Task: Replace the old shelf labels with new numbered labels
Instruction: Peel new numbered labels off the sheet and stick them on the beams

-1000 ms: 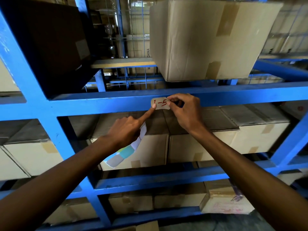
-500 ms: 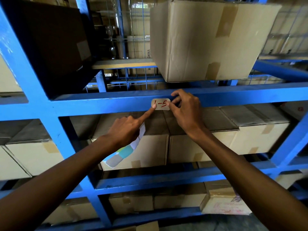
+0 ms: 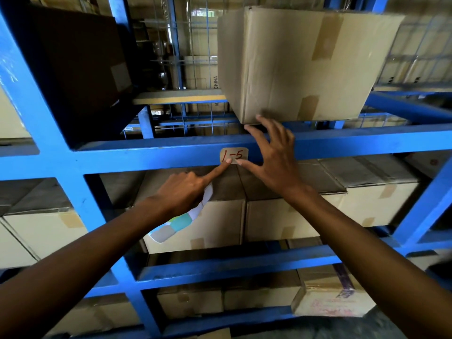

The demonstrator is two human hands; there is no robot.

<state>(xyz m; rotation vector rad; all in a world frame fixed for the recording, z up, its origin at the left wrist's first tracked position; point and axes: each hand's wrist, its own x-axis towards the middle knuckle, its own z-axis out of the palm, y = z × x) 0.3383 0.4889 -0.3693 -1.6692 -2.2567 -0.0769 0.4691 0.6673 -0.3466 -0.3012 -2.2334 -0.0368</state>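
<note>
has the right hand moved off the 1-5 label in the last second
Yes. The right hand opened and spread upward toward the cardboard box; its thumb still touches the 1-5 label.

Warehouse: blue racking [image 3: 156,152], stacked cartons [image 3: 300,67]

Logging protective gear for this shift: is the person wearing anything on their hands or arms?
No. The left hand and right hand are bare: no gloves, rings, watch or wristband show. Both forearms are uncovered up to the picture's edge, so no sleeves are in view.

blue metal rack [image 3: 367,145], label "1-5" [image 3: 234,155] stuck on its beam, cardboard box [image 3: 300,64] resting above
</note>
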